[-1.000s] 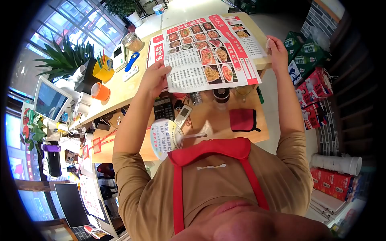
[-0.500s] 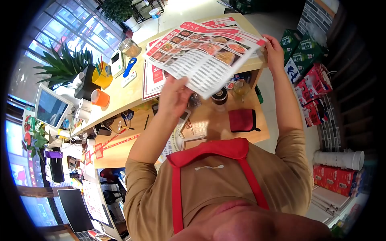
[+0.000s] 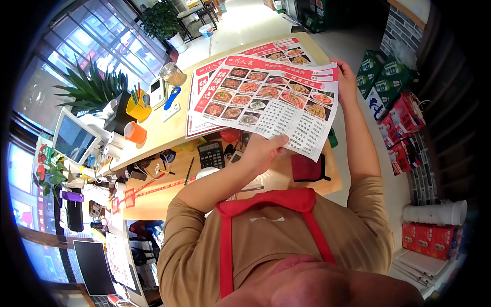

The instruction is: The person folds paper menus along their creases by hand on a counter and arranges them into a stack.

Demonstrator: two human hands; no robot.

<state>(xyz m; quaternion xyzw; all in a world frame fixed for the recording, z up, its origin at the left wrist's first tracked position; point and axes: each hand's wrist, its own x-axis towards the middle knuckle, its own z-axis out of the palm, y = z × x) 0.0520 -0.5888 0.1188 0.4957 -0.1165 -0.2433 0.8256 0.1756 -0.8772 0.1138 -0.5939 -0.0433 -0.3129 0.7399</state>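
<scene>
A printed menu sheet [image 3: 271,97] with red banners and food photos is held up over the wooden counter, turned at a slant. My left hand [image 3: 265,153] pinches its lower edge, thumb on top. At the sheet's upper right corner, my right hand [image 3: 343,77] grips the paper, with some fingers hidden behind it. More red-and-white sheets [image 3: 286,49] lie on the counter [image 3: 314,47] beneath and behind the held one. On the lower shelf, a calculator [image 3: 211,155] sits left of my left hand, and a dark red cloth pouch [image 3: 308,169] is partly covered by the sheet.
An orange cup [image 3: 135,133], a yellow pen holder [image 3: 138,106], a blue-handled object [image 3: 172,97] and a glass jar [image 3: 173,74] stand or lie at the counter's left. A monitor [image 3: 75,137] is farther left. Green boxes [image 3: 383,71] are stacked on the right.
The held menu sheet has turned from upright to slanted, its lower edge swinging right. My left hand has moved right and down with it, while my right hand stays near the upper right corner.
</scene>
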